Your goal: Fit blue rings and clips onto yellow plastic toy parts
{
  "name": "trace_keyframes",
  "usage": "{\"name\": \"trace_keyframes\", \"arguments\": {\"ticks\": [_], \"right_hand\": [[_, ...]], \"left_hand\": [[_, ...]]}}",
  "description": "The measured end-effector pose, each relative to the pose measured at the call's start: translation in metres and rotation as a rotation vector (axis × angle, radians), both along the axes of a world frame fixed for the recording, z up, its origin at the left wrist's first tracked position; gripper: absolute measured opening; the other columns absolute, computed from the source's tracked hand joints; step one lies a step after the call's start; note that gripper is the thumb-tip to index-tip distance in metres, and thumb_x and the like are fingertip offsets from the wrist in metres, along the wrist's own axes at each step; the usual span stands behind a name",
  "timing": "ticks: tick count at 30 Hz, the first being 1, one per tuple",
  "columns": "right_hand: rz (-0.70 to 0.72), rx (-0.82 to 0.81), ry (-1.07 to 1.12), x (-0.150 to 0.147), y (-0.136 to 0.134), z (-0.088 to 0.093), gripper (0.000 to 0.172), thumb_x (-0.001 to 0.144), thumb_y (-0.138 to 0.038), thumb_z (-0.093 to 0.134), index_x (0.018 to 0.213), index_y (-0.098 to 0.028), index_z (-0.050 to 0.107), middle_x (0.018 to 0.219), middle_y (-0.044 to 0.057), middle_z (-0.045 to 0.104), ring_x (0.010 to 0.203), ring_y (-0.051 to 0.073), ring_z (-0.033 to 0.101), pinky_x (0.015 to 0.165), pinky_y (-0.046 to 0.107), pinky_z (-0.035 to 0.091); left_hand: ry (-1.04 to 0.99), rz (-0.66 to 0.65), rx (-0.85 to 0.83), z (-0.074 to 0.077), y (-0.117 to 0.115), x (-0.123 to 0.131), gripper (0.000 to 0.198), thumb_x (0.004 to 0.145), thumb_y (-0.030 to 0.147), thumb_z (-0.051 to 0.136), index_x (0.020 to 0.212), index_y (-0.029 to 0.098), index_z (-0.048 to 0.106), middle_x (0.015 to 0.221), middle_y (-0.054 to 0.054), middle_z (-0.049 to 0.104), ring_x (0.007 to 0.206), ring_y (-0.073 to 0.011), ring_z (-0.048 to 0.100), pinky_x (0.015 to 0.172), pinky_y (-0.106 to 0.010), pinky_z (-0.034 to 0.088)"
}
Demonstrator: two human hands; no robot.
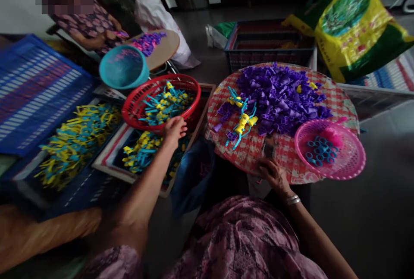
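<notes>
Blue-and-yellow plastic pieces [166,104] heap in a red basket [158,79]; the left hand [174,131] curls at its rim, any grip unclear; the right hand [273,174] half-closes at the near edge of the checked tray [249,162].

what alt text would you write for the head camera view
Seen from a person's head, their left hand reaches the rim of a red plastic basket of blue and yellow plastic pieces. Their right hand is at the edge of a red-checked round board heaped with purple plastic pieces, beside a pink basket of blue rings.
</notes>
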State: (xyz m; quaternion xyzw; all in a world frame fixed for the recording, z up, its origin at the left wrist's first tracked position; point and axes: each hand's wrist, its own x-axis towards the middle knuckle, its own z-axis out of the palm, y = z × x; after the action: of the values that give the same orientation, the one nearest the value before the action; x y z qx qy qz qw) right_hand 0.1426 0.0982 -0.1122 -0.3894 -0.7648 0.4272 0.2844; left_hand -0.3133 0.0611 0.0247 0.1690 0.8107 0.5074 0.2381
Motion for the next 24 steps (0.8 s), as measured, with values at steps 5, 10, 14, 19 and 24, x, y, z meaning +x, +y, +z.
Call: {"name": "trace_keyframes", "arguments": {"ticks": [5,10,14,19,24], "right_hand": [[0.017,0.018,0.018,-0.001,0.000,0.004,0.026,0.104,-0.041,0.063,0.119,-0.025,0.076,0.117,0.011,0.076,0.107,0.026,0.077,0.096,0.041,0.063],[0.004,0.076,0.017,-0.003,-0.001,0.000,0.025,0.104,-0.037,0.063,0.120,-0.024,0.076,0.117,0.011,0.076,0.106,0.025,0.076,0.096,0.041,0.063],[-0.014,0.113,0.004,-0.004,-0.002,-0.003,0.023,0.104,-0.035,0.063,0.118,-0.024,0.077,0.115,0.011,0.076,0.107,0.025,0.075,0.096,0.041,0.063],[-0.008,0.144,-0.005,-0.006,-0.004,-0.004,0.022,0.105,-0.034,0.062,0.118,-0.024,0.077,0.117,0.012,0.076,0.108,0.026,0.075,0.097,0.042,0.062],[-0.008,0.170,-0.003,-0.005,-0.004,-0.008,0.024,0.106,-0.035,0.061,0.118,-0.023,0.077,0.116,0.012,0.076,0.108,0.026,0.074,0.097,0.043,0.061]], "left_hand": [[0.073,-0.367,-0.009,-0.054,0.031,0.095,0.032,0.081,0.048,0.082,0.098,0.021,0.079,0.083,-0.006,0.079,0.075,-0.0198,0.072,0.069,-0.027,0.051],[0.271,-0.537,-0.051,-0.065,0.090,0.141,0.029,0.073,0.033,0.091,0.098,0.023,0.080,0.097,-0.009,0.081,0.102,-0.0313,0.074,0.091,-0.037,0.051],[0.346,-0.611,-0.093,-0.072,0.116,0.159,0.044,0.056,0.018,0.098,0.096,0.022,0.078,0.099,-0.013,0.080,0.113,-0.0393,0.072,0.097,-0.042,0.050],[0.349,-0.651,-0.050,-0.082,0.109,0.159,0.047,0.075,0.016,0.085,0.122,0.021,0.076,0.110,-0.011,0.080,0.104,-0.0288,0.074,0.094,-0.036,0.054],[0.332,-0.663,-0.019,-0.090,0.088,0.160,0.063,0.073,0.021,0.090,0.134,0.021,0.072,0.113,-0.010,0.079,0.105,-0.0273,0.074,0.095,-0.036,0.055]]}}
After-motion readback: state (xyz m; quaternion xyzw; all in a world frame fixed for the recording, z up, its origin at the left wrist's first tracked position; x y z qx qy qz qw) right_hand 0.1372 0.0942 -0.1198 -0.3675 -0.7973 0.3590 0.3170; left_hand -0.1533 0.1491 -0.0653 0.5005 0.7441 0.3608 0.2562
